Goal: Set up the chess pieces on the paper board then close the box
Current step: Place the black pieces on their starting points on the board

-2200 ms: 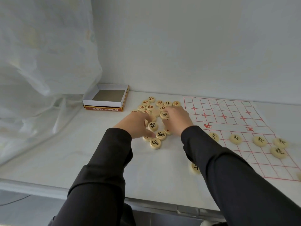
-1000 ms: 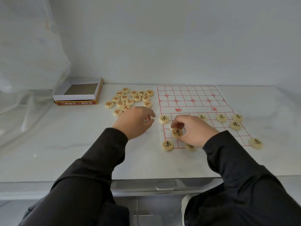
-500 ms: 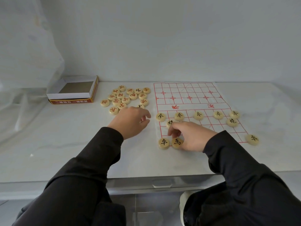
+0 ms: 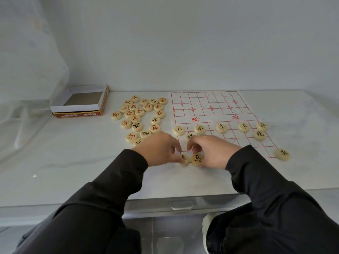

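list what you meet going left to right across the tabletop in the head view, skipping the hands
open box → loose pile of pieces beside the board → paper board → lone black-marked piece off the board's near right corner

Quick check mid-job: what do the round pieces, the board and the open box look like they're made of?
Pieces: pale, smooth discs, likely wood, though plastic is possible; characters in black or red. Board: thin white sheet printed with red lines, looks like paper or film, lying flat with slight wrinkles. Box: cardboard by its look, with folded white walls, a brown inside and a red printed side.
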{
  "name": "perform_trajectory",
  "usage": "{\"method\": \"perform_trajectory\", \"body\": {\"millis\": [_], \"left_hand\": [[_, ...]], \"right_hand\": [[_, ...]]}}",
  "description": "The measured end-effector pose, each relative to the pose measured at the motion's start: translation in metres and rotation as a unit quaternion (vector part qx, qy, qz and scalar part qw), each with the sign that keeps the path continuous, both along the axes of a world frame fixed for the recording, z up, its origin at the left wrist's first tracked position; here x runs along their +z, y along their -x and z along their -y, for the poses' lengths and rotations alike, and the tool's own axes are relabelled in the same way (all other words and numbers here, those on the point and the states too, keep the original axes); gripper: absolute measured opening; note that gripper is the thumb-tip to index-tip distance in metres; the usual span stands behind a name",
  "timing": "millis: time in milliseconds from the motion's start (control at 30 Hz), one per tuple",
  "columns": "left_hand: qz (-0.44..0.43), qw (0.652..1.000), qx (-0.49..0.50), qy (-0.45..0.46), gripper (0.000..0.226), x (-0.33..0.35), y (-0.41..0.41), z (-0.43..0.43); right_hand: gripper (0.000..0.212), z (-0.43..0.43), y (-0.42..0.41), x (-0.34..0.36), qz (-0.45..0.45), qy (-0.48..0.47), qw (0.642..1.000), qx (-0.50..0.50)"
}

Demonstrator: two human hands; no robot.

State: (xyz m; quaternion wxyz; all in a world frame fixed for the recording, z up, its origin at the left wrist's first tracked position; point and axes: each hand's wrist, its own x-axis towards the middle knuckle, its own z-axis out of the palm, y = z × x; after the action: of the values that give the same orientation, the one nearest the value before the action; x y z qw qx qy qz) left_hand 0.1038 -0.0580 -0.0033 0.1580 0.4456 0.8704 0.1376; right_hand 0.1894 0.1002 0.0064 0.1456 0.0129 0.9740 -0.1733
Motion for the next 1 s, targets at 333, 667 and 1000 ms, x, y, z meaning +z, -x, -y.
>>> {"method": "perform_trajectory", "body": {"millis": [333,667,1000], "left_hand": [[-0.012,1.000,-0.012,0.009,0.033,-0.010,-0.001,-0.004],[-0.034,0.999,-0.020,0.008,0.033,-0.012,-0.001,-0.004],[-0.039,0.999,-0.020,0.011,0.034,-0.010,-0.002,-0.004]], "right_hand": [[0.048,-0.015,-0.004,0.009,0.031,-0.034,0.999,-0.017],[0.038,-0.021,-0.003,0.005,0.080,-0.082,0.993,-0.031],[0.035,-0.021,-0.002,0.004,0.060,-0.071,0.995,-0.039]]}}
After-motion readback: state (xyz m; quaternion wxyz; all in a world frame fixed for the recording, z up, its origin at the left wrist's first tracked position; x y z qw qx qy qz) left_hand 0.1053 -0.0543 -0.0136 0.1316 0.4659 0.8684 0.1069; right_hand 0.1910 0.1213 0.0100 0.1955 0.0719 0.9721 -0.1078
